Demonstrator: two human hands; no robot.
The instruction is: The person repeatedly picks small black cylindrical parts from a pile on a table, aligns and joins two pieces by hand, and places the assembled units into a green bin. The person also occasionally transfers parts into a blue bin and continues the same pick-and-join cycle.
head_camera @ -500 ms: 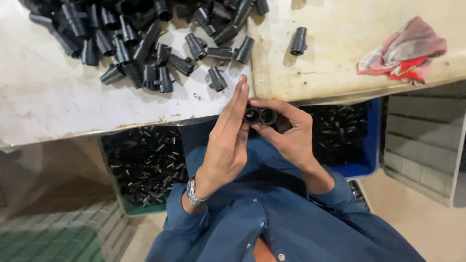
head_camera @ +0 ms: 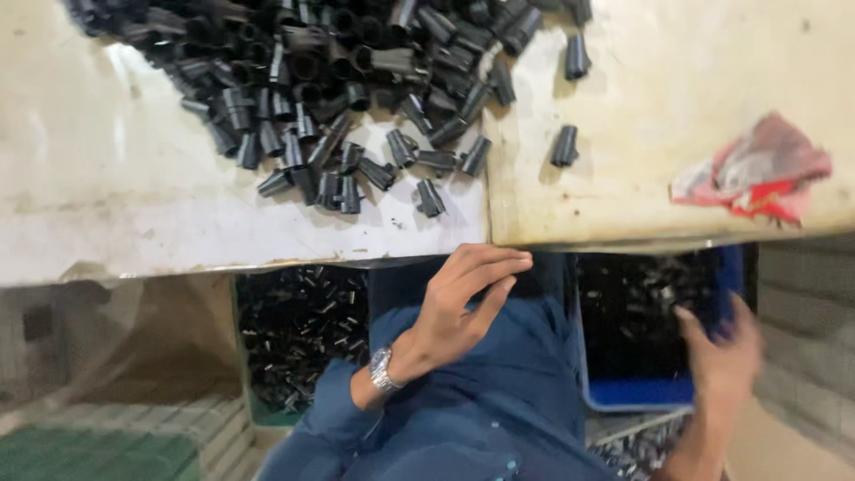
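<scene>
My left hand (head_camera: 463, 298) hangs just below the table's front edge, fingers loosely curved and apart, nothing visible in it; a metal watch sits on its wrist. My right hand (head_camera: 723, 349), blurred by motion, is over the blue crate (head_camera: 641, 392) of black plastic parts at my right; its fingers look spread and I see nothing in them. A large pile of black tubular plastic parts (head_camera: 356, 89) lies on the white table (head_camera: 125, 205) in front of me.
A green-rimmed crate (head_camera: 294, 338) full of black parts stands under the table at my left. A red and pink rag (head_camera: 757, 174) lies on the table's right side. Two single black parts (head_camera: 564, 147) lie apart from the pile.
My hands were together holding small black parts below the table edge. They have separated: the right hand swung down right over the blue crate, and the parts are no longer in view.
</scene>
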